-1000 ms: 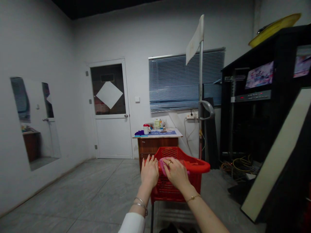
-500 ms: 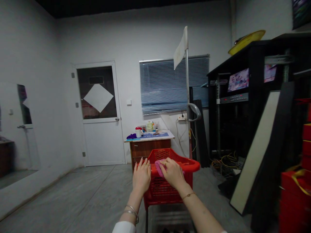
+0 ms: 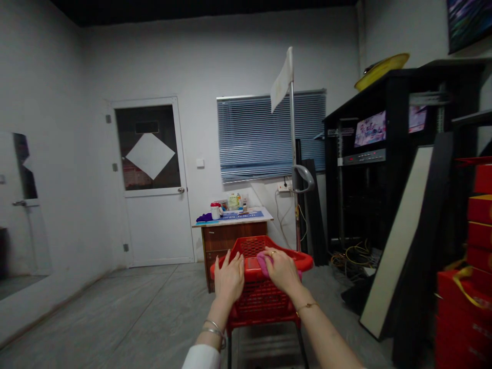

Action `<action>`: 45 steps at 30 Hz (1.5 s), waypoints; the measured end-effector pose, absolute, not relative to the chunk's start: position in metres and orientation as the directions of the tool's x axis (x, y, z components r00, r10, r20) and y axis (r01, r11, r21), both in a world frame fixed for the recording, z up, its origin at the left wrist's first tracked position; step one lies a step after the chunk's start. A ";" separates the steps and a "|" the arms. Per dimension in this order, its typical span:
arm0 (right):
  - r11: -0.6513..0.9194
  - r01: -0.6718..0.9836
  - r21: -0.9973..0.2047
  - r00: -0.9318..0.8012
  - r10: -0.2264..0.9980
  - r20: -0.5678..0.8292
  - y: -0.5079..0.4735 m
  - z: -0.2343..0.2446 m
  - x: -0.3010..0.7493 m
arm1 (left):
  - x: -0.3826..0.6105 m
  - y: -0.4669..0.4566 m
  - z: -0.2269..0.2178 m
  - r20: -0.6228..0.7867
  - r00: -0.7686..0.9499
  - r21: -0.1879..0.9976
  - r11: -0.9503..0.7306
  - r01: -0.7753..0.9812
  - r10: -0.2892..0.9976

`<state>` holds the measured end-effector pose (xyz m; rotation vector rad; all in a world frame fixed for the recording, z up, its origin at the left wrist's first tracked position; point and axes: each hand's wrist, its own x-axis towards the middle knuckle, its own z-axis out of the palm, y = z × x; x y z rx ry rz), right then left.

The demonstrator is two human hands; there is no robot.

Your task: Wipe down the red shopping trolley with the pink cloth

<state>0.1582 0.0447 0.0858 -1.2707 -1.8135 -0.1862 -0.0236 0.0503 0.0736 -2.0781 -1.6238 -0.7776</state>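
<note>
A red plastic shopping cart [image 3: 265, 298] stands directly in front of me, its thick handle bar [image 3: 252, 266] facing me. On the left part of the bar rests my left hand [image 3: 229, 278], palm down with the fingers stretched forward over it. My right hand [image 3: 283, 271] is closed around a pink cloth [image 3: 264, 264] and presses it on the bar, right of the middle. Part of the cloth is hidden beneath that hand.
Behind the cart is a wooden desk [image 3: 234, 229] with a white red-lidded jar [image 3: 215, 210] and a purple cloth [image 3: 204, 218]. A metal pole [image 3: 292, 128] rises beyond. Leaning panels [image 3: 400, 241], cables [image 3: 353, 259] and red boxes [image 3: 463, 312] are on the right. A door [image 3: 154, 225] is at left.
My right hand has slid to the right along the handle bar with the pink cloth. My left hand has shifted slightly right on the bar. The view has turned a little.
</note>
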 end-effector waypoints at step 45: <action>0.333 0.861 -0.386 0.059 0.687 0.724 0.037 0.085 0.179 | -0.032 0.046 0.074 0.638 0.171 0.071 -0.278 0.958 0.751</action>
